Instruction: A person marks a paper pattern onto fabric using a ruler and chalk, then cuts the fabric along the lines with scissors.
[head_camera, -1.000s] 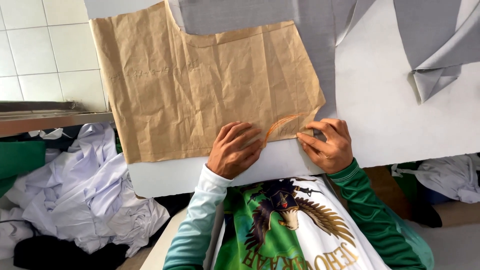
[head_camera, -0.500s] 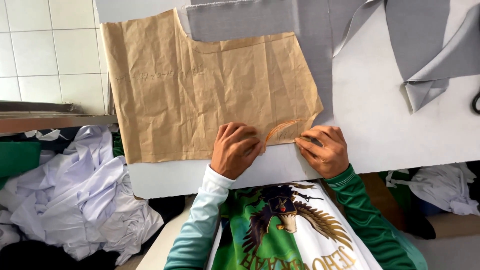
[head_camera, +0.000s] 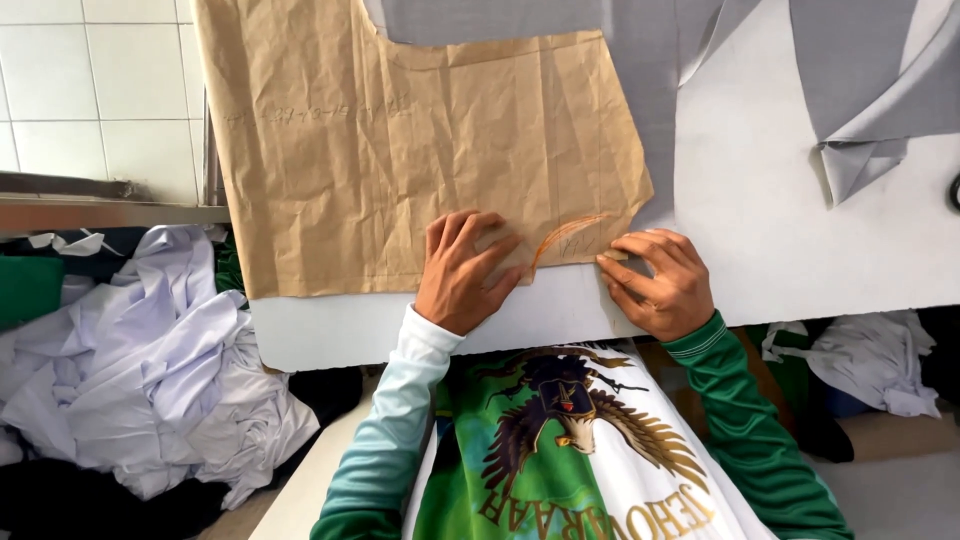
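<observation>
The paper (head_camera: 420, 160), a crumpled brown pattern piece, lies flat on the white counter (head_camera: 780, 230) and stretches up and to the left, away from both hands. Its long axis runs roughly across the view, parallel to the counter's near edge, and its lower right corner comes to a point just between the two hands.

The left hand (head_camera: 468, 272) rests palm down on the paper's lower edge, fingers (head_camera: 478, 232) spread moderately and pressed flat, gripping nothing, only pinning the sheet. An orange curved line (head_camera: 572, 232) drawn on the paper begins right beside those fingertips and sweeps up to the right, towards the corner.

The right hand (head_camera: 660, 282) sits at that corner, mostly on bare counter, its fingers (head_camera: 635, 255) curled close together with the tips touching the paper's edge. Whether they pinch the edge or hold some small thing, I cannot tell; the tips hide it.

So the corner and the orange line lie between the hands: just right of the left fingers, just left of and slightly above the right fingers. The right hand is the nearer to the corner itself; the left is the nearer to the body of the sheet.

Grey cloth (head_camera: 650, 70) lies under the paper and beyond it, further from the fingers. White cloth (head_camera: 150, 360) is heaped below the counter, well left of the left hand.
</observation>
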